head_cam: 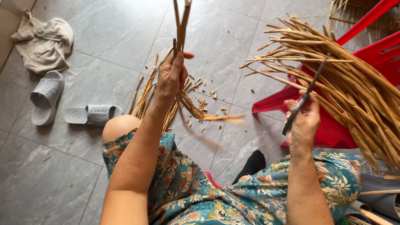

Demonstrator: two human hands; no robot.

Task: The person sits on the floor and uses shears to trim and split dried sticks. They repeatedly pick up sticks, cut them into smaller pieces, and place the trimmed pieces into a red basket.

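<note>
Up front, the left hand (171,77) pinches upright bamboo strips (181,23) — the right hand (303,121) grips a dark knife (306,96) beside it.

Grey tiled floor (112,37) carries two slippers (46,96), crumpled cloth (45,41), cane strips (146,93).

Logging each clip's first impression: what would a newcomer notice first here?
The big sheaf of tan dried stalks lying across the red plastic chair at right. Next, the left hand gripping a few upright thin stalks at centre, and the right hand holding a dark slender blade.
</note>
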